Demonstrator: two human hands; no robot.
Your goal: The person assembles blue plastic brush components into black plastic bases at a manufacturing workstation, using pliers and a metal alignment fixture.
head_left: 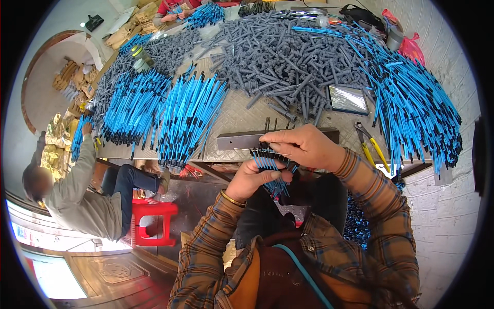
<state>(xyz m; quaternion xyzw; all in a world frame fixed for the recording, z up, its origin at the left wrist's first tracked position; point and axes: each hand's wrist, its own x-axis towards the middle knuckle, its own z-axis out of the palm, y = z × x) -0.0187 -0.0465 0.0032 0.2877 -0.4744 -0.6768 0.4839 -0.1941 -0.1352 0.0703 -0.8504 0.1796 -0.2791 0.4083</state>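
My left hand (248,181) is closed around a bunch of thin blue sticks with black ends (265,161), held over my lap at the table's edge. Its thumb lies along the near side, and the blue lower ends hang beneath the fingers. Above the bunch, my right hand (311,148) lies nearly flat with fingers extended, its fingertips touching the black ends. Just beyond my hands, a dark metal bar (237,141) runs along the table edge. A few dark upright tips (275,124) show behind it. What lies under my right palm is hidden.
Grey plastic plugs (293,56) heap across the table. Blue stick piles lie left (188,118) and right (411,98). Yellow-handled pliers (371,147) and a shiny flat box (348,99) are at right. A co-worker (87,195) sits left beside a red stool (153,221); another person's hands (175,14) are at the far side.
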